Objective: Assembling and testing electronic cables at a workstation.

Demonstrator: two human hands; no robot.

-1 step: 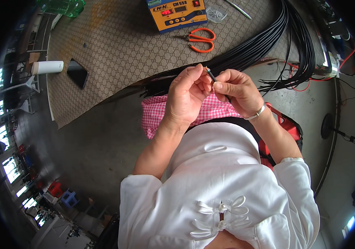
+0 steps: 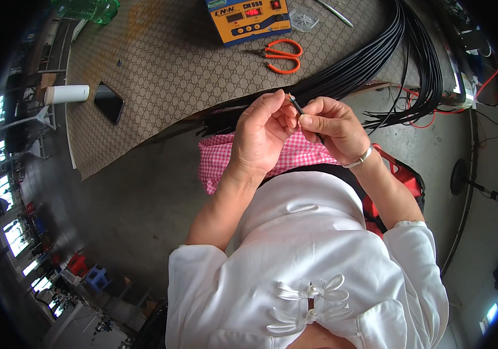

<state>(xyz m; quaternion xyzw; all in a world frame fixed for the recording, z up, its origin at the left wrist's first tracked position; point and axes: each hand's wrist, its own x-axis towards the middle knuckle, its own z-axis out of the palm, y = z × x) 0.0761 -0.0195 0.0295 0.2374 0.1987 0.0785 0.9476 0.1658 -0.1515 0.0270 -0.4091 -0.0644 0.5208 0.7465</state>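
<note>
head view shows the right hand (image 2: 337,129) gripping a black cable (image 2: 298,107) between both hands, the left hand (image 2: 263,128) pinching its tip, which looks already peeled, while more black cables (image 2: 365,58) lie past them, and what remains is hard to tell.

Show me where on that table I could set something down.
The widest bare patch of table lies between the phone and the scissors. The right side is crowded with black cables; a yellow box stands just beyond the scissors.
</note>
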